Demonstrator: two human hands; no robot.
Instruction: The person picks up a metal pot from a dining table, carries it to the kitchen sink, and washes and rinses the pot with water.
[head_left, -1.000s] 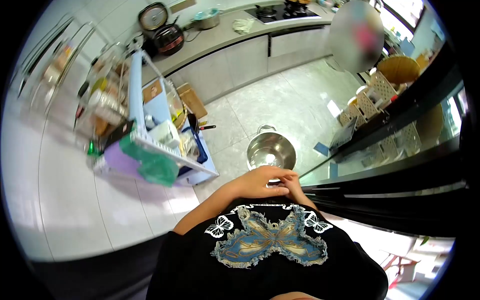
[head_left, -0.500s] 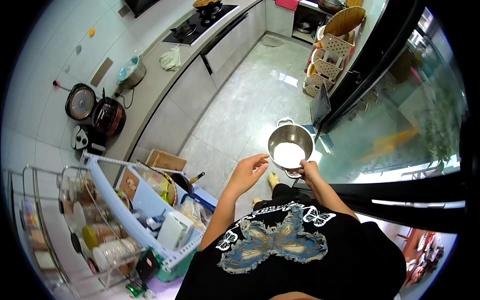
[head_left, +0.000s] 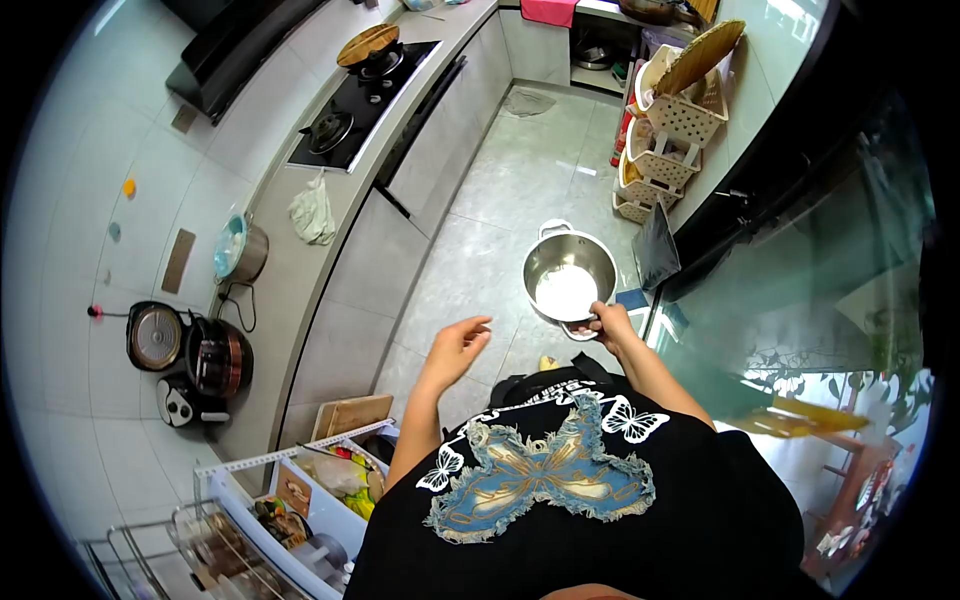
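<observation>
The steel pot (head_left: 568, 270), its mouth upward, was held in front of the body above the floor (head_left: 470, 290), between the long counter (head_left: 290, 270) and the glass door (head_left: 800, 300), probably where there was room to carry it clear of both. The stacked baskets (head_left: 685, 118) stood beside the wall, likely upright to save floor space. The right hand (head_left: 612, 325) was closed around the near handle (head_left: 580, 332), seemingly bearing the pot alone; the far handle (head_left: 556, 228) was ungripped. The left hand (head_left: 458, 348) was released, empty and apart from the pot, fingers loosely curved, perhaps for balance.
</observation>
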